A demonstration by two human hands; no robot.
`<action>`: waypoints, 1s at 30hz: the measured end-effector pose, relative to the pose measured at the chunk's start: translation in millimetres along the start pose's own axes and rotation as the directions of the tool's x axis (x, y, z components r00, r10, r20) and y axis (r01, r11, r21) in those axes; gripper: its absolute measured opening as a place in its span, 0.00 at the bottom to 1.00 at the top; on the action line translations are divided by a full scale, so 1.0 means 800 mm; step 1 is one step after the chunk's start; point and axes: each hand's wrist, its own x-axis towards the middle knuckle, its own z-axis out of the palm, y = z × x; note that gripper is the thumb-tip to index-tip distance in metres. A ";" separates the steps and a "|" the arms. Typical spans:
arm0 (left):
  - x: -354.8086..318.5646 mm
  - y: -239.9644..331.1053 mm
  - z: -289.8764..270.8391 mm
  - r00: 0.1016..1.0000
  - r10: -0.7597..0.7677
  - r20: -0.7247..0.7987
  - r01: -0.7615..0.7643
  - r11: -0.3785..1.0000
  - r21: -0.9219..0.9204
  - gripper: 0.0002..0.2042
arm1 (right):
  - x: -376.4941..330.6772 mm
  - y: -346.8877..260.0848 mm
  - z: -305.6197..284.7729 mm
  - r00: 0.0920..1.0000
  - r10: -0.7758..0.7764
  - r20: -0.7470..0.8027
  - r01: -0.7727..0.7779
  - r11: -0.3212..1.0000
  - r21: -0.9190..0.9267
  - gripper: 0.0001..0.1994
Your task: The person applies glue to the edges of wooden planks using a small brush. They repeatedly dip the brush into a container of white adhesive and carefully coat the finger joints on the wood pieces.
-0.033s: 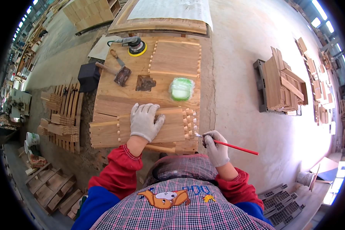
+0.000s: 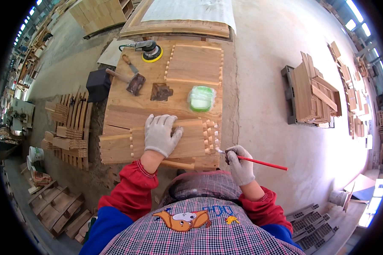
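Head view, left hand (image 2: 161,135) still flat on board (image 2: 190,144), right hand (image 2: 240,163) brush (image 2: 259,162) unchanged

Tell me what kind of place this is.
Likely a woodworking shop: finger-jointed boards on a bench, a sander, and wood stacks on the concrete floor.

Single head-worn fisheye, looking steeply down over the person's chest at the wooden workbench (image 2: 127,114), close range. Both gloved hands, left hand (image 2: 161,135) and right hand (image 2: 241,163), sit mid-frame. Concrete floor (image 2: 276,85) bends toward the rim. No second view to overlap.
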 end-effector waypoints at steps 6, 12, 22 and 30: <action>0.000 -0.001 0.002 1.000 0.002 -0.006 -0.002 1.000 -0.009 0.18 | 0.001 0.010 -0.001 0.996 -0.086 -0.011 0.086 0.996 -0.008 0.06; 0.000 0.000 0.001 1.000 0.003 -0.005 -0.003 1.000 -0.003 0.18 | 0.010 0.009 -0.002 1.000 0.000 0.000 0.000 0.980 0.201 0.06; 0.000 -0.001 0.001 1.000 -0.001 -0.003 0.001 1.000 -0.012 0.18 | 0.039 0.008 0.001 0.999 0.036 0.031 -0.044 0.953 0.301 0.07; 0.001 0.000 -0.001 1.000 -0.004 0.000 0.004 1.000 -0.016 0.18 | 0.060 0.004 0.013 0.997 0.078 0.009 -0.073 0.879 0.472 0.07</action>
